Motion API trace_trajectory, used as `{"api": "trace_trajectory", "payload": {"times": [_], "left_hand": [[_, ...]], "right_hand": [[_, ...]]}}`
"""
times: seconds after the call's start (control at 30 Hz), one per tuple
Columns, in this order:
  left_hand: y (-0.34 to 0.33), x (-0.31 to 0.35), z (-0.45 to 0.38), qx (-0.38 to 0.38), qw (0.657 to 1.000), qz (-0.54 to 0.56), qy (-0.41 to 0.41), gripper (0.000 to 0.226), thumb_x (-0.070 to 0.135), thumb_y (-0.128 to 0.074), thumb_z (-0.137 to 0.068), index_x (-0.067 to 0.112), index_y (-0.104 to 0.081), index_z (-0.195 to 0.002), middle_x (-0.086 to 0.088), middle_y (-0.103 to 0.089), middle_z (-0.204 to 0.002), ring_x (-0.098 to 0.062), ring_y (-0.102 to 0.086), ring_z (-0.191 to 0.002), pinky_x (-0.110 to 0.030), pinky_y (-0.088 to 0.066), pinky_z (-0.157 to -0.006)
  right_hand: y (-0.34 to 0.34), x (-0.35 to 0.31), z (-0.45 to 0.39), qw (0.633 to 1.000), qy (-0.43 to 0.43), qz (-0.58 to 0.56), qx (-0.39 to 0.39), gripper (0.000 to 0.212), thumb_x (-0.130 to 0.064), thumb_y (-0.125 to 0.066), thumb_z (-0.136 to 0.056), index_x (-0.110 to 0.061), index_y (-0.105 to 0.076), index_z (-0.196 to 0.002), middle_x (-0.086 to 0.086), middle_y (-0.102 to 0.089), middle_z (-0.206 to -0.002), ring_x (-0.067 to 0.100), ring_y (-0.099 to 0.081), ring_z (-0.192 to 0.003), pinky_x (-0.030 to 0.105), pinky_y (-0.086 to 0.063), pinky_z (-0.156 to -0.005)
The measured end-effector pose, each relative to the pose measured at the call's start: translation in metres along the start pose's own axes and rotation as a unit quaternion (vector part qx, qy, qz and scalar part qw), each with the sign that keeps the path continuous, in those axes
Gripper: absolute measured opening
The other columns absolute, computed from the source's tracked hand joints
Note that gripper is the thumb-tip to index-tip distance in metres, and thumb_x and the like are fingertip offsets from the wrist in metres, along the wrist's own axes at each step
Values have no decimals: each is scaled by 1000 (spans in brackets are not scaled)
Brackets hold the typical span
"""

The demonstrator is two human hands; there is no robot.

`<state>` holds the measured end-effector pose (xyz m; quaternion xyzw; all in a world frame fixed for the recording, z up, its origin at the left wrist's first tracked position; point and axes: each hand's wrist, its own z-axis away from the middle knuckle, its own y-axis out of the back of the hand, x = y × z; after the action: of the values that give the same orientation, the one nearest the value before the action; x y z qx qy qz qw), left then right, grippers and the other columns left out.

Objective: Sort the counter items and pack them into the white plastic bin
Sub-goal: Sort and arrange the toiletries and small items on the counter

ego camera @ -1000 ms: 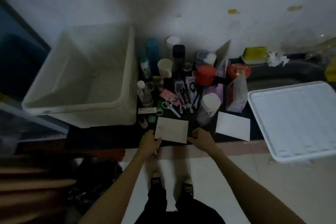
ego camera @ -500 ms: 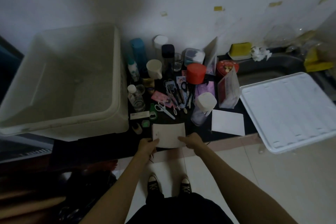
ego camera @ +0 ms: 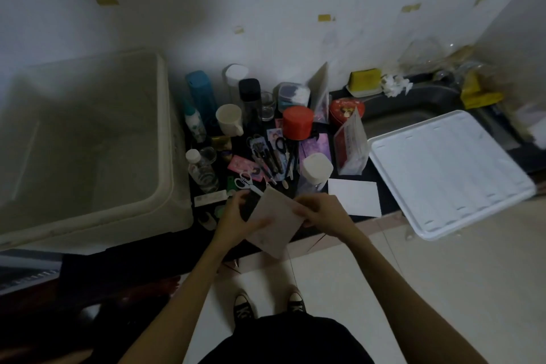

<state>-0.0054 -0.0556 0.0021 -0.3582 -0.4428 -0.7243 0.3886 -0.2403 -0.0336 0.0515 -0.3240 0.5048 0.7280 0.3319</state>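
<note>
The pale rectangular card, a second ago lying flat at the front edge of the dark surface, is now lifted and tilted; the left hand and right hand have closed in on its sides.

We are seeing the pale card tilting above the near edge of the dark tabletop, pinched at both sides. The white plastic bin is sitting at the left, open. Between bin and white sheet, bottles, a cream mug, a red-lidded jar, scissors and pens are crowding together, upright ones farther back.
</note>
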Motion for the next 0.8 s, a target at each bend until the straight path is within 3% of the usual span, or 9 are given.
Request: {"api": "trace_trajectory", "payload": {"times": [0.1, 0.2, 0.27, 0.37, 0.47, 0.63, 0.8], "left_hand": [[-6, 23, -2, -104, 993, 19, -46, 45, 25, -83, -77, 17, -66, -118, 6, -72, -108, -8, -69, -96, -26, -58, -77], [-18, 25, -6, -93, 994, 41, -26, 32, 16, -81, -77, 11, -70, -107, -3, -75, -98, -16, -72, -90, -35, -60, -77], [-24, 22, -7, -55, 997, 51, -4, 26, 16, -81, -78, 16, -69, -101, -2, -73, -96, -17, -70, -89, -34, -59, -75], [-25, 25, -9, 3, 988, 143, 66, 26, 12, -76, -82, 19, -63, -105, 3, -69, -100, -17, -67, -93, -27, -57, -69], [-22, 27, -12, 32, 963, 232, 132, 33, 11, -74, -84, 16, -60, -114, 2, -67, -104, -17, -65, -93, -30, -55, -68], [-22, 21, -10, 40, 946, 274, 167, 38, 15, -72, -86, 17, -58, -121, -4, -67, -113, -26, -65, -102, -39, -56, -76], [-26, 16, -7, 45, 938, 288, 187, 44, 17, -71, -87, 16, -57, -128, -8, -65, -119, -27, -64, -104, -43, -56, -81]], "right_hand": [[10, 0, 4, 1000, 9, -14, -17, 24, -29, -63, -95, -15, -72, -111, -4, -72, -94, 2, -70, -77, 17, -57, -69], [13, 14, 5, 995, -43, -84, 2, 26, -31, -67, -91, -14, -73, -109, 0, -73, -96, 8, -72, -82, 25, -60, -76], [17, 37, 3, 985, -116, -125, 25, 27, -34, -71, -88, -15, -72, -107, 0, -74, -95, 10, -72, -82, 31, -61, -79], [31, 86, 0, 961, -239, -18, 135, 40, -39, -73, -84, -11, -66, -113, 6, -69, -110, 19, -67, -96, 34, -56, -87], [43, 124, 2, 913, -326, 91, 229, 68, -43, -74, -81, -6, -47, -132, 18, -51, -132, 34, -54, -117, 43, -47, -95], [43, 146, -5, 862, -415, 167, 238, 100, -58, -74, -74, -2, -28, -143, 24, -35, -144, 42, -38, -131, 52, -35, -104], [48, 157, -28, 843, -474, 84, 241, 117, -59, -82, -62, 1, -24, -145, 25, -33, -145, 43, -37, -133, 53, -34, -109]]}}
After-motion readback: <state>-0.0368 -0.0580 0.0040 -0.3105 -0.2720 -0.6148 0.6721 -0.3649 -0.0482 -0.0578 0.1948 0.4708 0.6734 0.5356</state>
